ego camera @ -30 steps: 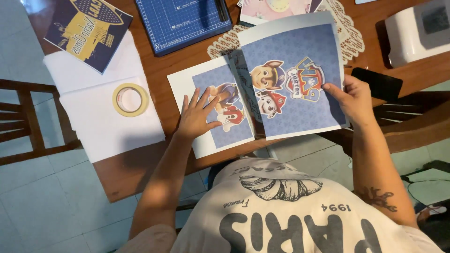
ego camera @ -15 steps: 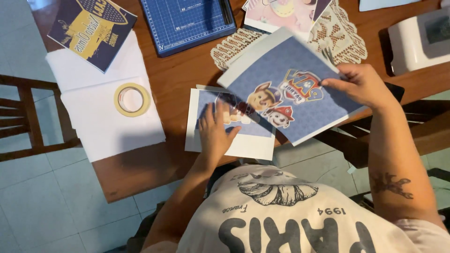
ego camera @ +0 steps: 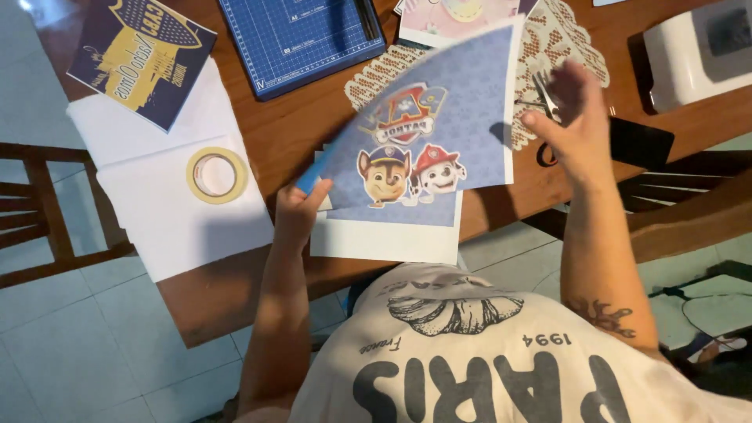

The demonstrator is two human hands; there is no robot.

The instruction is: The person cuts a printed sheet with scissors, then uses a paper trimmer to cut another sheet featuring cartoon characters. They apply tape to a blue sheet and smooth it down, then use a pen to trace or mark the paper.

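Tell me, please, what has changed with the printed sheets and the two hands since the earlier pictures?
The cartoon sheet passed from the right hand to the left hand, which left the sheet below and now pinches its lower corner, holding it raised. The right hand let go and moved to the scissors on the doily. The tape roll, cutting mat and white paper stayed as they were.
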